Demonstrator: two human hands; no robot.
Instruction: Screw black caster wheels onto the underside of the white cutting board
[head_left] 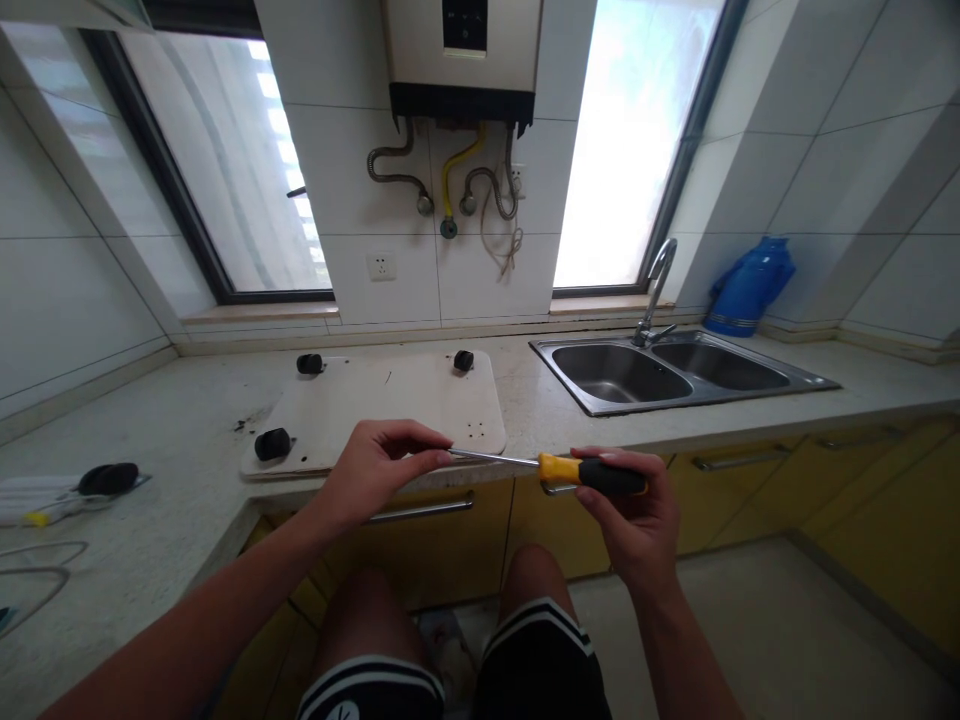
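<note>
My right hand (637,510) grips the yellow and black handle of a screwdriver (559,470), held level above the front edge of the counter. My left hand (382,465) pinches the far end of its metal shaft between thumb and fingertips. Whether a small screw is also in that pinch is hidden. Behind the hands a white board (382,400) lies flat on the counter. Black casters stand at three of its corners: a back left caster (309,364), a back right caster (463,360) and a front left caster (273,444). Small holes (475,430) show at its front right corner.
Another black caster (109,480) lies at the left on the counter (187,420), beside a white plastic package and a grey cable (45,572). A double steel sink (615,372) with a tap (656,290) is at right, near a blue thermos-like container (748,287). Drawers are below.
</note>
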